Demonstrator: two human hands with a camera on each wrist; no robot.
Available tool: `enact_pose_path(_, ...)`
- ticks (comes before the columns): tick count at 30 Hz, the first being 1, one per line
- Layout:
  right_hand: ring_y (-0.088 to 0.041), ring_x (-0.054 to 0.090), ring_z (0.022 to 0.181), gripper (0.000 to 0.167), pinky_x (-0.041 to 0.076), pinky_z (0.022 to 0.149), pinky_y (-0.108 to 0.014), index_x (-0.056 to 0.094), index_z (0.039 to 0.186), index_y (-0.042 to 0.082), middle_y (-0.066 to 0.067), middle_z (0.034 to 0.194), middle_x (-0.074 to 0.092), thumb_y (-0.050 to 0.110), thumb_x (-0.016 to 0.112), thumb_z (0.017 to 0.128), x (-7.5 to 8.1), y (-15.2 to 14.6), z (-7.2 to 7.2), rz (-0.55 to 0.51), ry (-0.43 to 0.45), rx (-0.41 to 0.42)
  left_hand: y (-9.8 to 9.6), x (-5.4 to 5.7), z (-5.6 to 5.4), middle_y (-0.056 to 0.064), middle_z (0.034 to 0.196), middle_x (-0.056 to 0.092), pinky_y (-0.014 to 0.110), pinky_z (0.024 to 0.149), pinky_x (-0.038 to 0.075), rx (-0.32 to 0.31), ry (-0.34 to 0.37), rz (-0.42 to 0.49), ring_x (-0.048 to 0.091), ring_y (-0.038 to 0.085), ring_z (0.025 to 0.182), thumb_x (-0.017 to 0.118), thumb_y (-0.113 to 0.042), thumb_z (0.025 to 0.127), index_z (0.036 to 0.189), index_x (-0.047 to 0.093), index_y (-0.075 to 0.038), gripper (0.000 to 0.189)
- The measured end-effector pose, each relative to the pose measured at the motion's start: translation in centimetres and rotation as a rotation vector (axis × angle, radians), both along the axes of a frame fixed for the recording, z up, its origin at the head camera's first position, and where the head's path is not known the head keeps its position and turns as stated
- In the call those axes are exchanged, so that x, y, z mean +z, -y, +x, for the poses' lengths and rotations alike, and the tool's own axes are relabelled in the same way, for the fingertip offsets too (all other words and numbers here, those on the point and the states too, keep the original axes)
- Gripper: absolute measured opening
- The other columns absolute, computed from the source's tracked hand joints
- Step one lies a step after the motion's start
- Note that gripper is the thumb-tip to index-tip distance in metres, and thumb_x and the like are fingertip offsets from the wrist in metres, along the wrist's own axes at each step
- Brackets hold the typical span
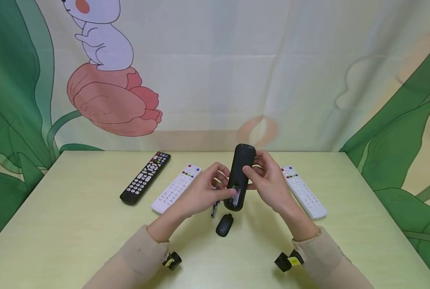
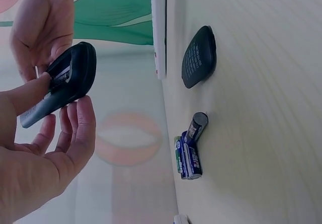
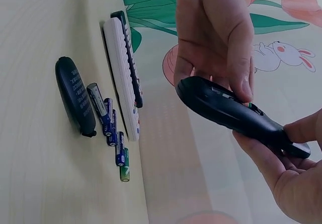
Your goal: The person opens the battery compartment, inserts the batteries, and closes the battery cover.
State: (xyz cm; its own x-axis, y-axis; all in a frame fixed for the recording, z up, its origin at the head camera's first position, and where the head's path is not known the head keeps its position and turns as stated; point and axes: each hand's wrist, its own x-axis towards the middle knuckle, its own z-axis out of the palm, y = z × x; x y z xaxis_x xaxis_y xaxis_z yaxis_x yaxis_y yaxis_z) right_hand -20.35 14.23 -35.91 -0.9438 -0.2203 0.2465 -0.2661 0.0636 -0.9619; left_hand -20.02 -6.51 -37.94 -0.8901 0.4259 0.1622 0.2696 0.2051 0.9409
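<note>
A black remote control is held up over the table, back side facing me, its battery compartment uncovered. My right hand grips its upper part, thumb across the back and fingers behind. At the lower end my left hand holds it, the thumb pressing at the compartment and fingertips under the body in the left wrist view. Silvery and green parts show inside the compartment, partly hidden by that thumb. Below, the black battery cover lies on the table. Several small batteries lie beyond the cover, mostly hidden in the head view.
A white remote and a black remote lie to the left, another white remote to the right. Behind the pale table hangs a printed curtain. Black wrist cameras sit under both sleeves.
</note>
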Motion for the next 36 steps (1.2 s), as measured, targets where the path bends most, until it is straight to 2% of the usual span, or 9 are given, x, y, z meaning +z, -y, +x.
enact_pose_path(6, -0.029, 0.068, 0.095, 0.036, 0.063, 0.071, -0.044, 0.046, 0.136, -0.004, -0.026, 0.121, 0.059, -0.003, 0.058, 0.101, 0.0, -0.3, -0.4, 0.005, -0.011, -0.034, 0.2, -0.2, -0.5, 0.01, 0.106, 0.064, 0.047, 0.077, 0.061, 0.03, -0.019, 0.008, 0.065, 0.032, 0.093, 0.07, -0.016, 0.1, 0.117, 0.058, -0.007, 0.023)
enact_pose_path(11, -0.029, 0.068, 0.095, 0.035, 0.063, 0.071, -0.044, 0.047, 0.134, -0.005, -0.026, 0.119, 0.06, -0.003, 0.058, 0.101, -0.1, -0.6, -0.6, 0.023, 0.01, -0.06, 0.6, -0.3, -1.0, 0.006, 0.107, 0.064, 0.04, 0.081, 0.057, 0.1, -0.07, -0.081, 0.064, 0.032, 0.101, 0.063, -0.015, 0.103, 0.115, 0.062, -0.007, 0.015)
enact_pose_path(15, -0.031, 0.069, 0.095, 0.035, 0.063, 0.072, -0.047, 0.048, 0.134, -0.003, -0.025, 0.119, 0.06, -0.003, 0.059, 0.101, -0.2, -0.9, -0.7, 0.033, 0.012, -0.069, 0.9, -0.5, -1.7, 0.005, 0.106, 0.066, 0.036, 0.08, 0.053, 0.136, -0.092, -0.181, 0.062, 0.026, 0.095, 0.061, -0.012, 0.104, 0.113, 0.066, -0.006, 0.013)
enact_pose_path(20, -0.031, 0.07, 0.095, 0.036, 0.063, 0.072, -0.047, 0.049, 0.135, -0.002, -0.024, 0.118, 0.061, -0.002, 0.06, 0.101, -0.2, -1.3, -0.6, 0.05, 0.009, -0.078, 0.9, -1.2, -3.0, 0.006, 0.106, 0.067, 0.034, 0.077, 0.052, 0.123, -0.08, -0.355, 0.059, 0.02, 0.086, 0.06, -0.012, 0.104, 0.114, 0.07, -0.003, 0.017)
enact_pose_path(28, -0.032, 0.07, 0.097, 0.037, 0.063, 0.071, -0.043, 0.048, 0.136, -0.001, -0.024, 0.12, 0.06, 0.0, 0.061, 0.101, -0.2, -1.8, -0.6, 0.068, 0.012, -0.084, -0.1, -2.1, -5.2, 0.01, 0.107, 0.069, 0.04, 0.091, 0.054, 0.085, -0.18, -0.686, 0.064, 0.025, 0.101, 0.063, -0.007, 0.1, 0.114, 0.074, 0.001, 0.019)
enact_pose_path(36, -0.032, 0.07, 0.097, 0.037, 0.063, 0.073, -0.047, 0.048, 0.136, -0.001, -0.024, 0.12, 0.06, 0.001, 0.061, 0.101, -0.3, -2.0, -0.7, 0.066, 0.016, -0.082, -1.0, -2.5, -6.3, 0.01, 0.108, 0.074, 0.038, 0.092, 0.056, 0.108, -0.242, -0.813, 0.069, 0.026, 0.104, 0.064, -0.002, 0.098, 0.11, 0.077, -0.003, 0.017)
